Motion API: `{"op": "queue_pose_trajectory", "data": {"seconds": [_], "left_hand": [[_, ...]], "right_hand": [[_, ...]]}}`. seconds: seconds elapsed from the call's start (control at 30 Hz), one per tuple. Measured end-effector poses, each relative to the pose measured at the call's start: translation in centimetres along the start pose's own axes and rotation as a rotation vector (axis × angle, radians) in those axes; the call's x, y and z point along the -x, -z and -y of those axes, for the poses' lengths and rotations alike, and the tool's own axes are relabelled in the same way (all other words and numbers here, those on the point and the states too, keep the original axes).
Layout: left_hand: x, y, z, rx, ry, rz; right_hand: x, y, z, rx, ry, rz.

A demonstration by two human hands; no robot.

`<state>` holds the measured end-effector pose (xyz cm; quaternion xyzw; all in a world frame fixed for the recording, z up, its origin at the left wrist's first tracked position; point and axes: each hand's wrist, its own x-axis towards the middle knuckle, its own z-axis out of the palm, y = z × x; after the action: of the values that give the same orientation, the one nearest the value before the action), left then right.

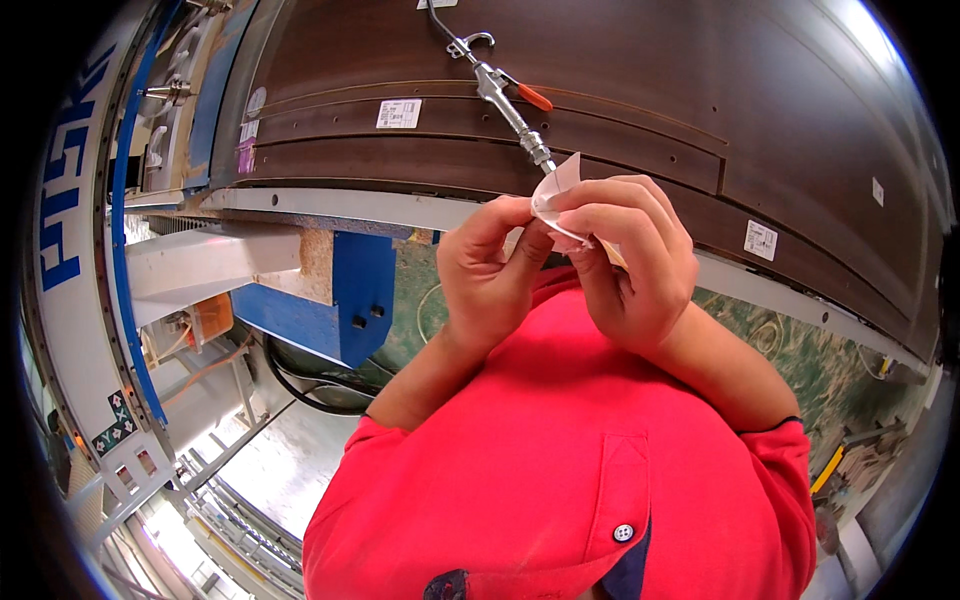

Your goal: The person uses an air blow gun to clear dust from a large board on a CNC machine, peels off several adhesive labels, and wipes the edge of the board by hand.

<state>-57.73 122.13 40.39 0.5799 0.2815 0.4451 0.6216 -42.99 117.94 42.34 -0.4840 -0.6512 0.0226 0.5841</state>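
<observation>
In front of my chest, both hands hold one small curled piece of white paper [562, 185], which looks like a sticker sheet. My left hand [488, 270] pinches its left edge between thumb and forefinger. The fingers of my right hand [640, 255] close round its right side, and a bent strip curves down between the two hands. Whether a label is parting from its backing I cannot tell. Just beyond the paper, an air blow gun [495, 85] with an orange-red lever lies on dark brown panels [620, 75].
White labels [399, 114] are stuck on the panels. At left stands a machine gantry [85, 230] with a blue edge; a blue box-shaped part [350, 290] juts out below the bed's metal edge [340, 208]. Black hoses [300, 390] loop near the floor.
</observation>
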Motion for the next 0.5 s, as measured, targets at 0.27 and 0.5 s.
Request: {"op": "queue_pose_trajectory", "data": {"seconds": [0.27, 0.5], "left_hand": [[-0.5, -0.4, -1.0, -0.155, 0.074, -0.029], [-1.2, 0.3, -2.2, -0.306, 0.01, 0.087]], "right_hand": [[0.8, 0.4, 0.6, -0.193, -0.401, 0.01], [0.2, 0.6, 0.9, -0.699, -0.885, -0.155]]}}
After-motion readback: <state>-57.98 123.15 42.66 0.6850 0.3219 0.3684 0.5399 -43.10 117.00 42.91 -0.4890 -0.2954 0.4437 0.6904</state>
